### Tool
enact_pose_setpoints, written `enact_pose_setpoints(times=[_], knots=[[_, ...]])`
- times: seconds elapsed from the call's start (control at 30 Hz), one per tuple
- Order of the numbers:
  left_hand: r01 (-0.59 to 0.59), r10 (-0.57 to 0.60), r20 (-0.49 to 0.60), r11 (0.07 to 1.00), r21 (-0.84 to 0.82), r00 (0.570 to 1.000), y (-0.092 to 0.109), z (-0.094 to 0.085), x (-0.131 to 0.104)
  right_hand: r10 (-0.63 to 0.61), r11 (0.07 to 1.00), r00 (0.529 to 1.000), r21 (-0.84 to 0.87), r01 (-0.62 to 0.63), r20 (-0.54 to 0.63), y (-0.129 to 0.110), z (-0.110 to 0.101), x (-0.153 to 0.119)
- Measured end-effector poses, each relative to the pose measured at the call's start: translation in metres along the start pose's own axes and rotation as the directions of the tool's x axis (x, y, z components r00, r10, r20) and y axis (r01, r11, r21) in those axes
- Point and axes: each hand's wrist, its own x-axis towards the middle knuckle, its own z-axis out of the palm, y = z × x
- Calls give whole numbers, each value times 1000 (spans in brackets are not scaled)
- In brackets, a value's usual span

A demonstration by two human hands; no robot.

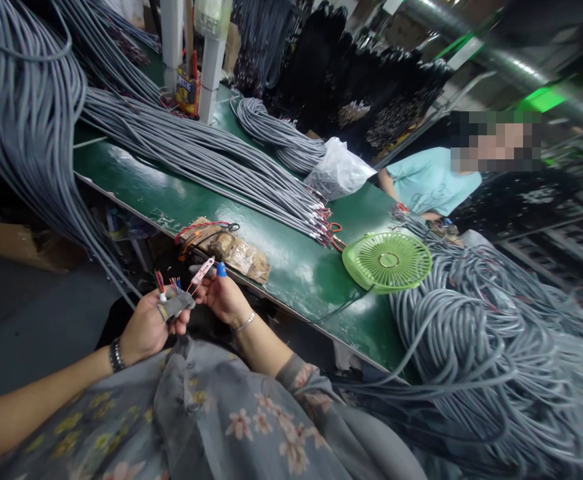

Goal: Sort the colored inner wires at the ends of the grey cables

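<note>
My left hand (pixel 147 325) is closed round the end of a grey cable, whose thin coloured wires (pixel 160 281) fan out above the fingers. Grey tape or cloth (pixel 176 305) covers the thumb and fingertips. Close beside it on the right, my right hand (pixel 222 298) pinches a small white-and-pink strip (pixel 203 272) with an orange wire running down from it. A blue cap (pixel 221 269) covers one of its fingertips. Just beyond the hands, a tape-wrapped block (pixel 241 255) lies at the table's edge with red and black wires on it.
Bundles of grey cable (pixel 206 157) lie across the green table (pixel 291 270). A green fan (pixel 387 260) stands at the right, by a large cable heap (pixel 476 333). Across the table is a person in a light blue shirt (pixel 428 179). More cables (pixel 31 113) hang at the left.
</note>
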Motion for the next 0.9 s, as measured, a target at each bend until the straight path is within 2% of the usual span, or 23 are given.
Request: enact_pose_setpoints(times=[0.07,0.13,0.23,0.43,0.47,0.53,0.6,0.67,0.77,0.9], knots=[[-6,6,8,1000,-6,1000,0,2,2,-57,998,998,-26,58,14,-1,4,3],[-9,9,3,1000,-9,1000,1,4,4,-157,986,986,-71,153,-49,3,7,6],[5,-5,-23,1000,-14,1000,1,7,6,-301,946,938,-181,270,-174,12,8,9],[10,-10,-20,1000,19,1000,1,7,8,-451,870,858,-337,361,-246,18,4,10],[10,-9,-17,1000,25,1000,1,7,8,-453,869,856,-340,360,-249,18,4,11],[9,-8,-16,1000,28,1000,0,5,7,-404,897,887,-290,335,-226,18,4,11],[8,-8,-18,1000,28,1000,-1,4,8,-291,949,939,-175,261,-181,17,6,11],[10,-10,-21,1000,27,1000,-1,4,8,-179,984,973,-46,174,-144,15,9,12],[20,-20,-13,999,32,1000,-3,3,8,-128,987,980,75,140,-150,12,13,12],[21,-21,8,999,51,1000,-7,1,9,-140,980,973,112,162,-184,12,14,14]])
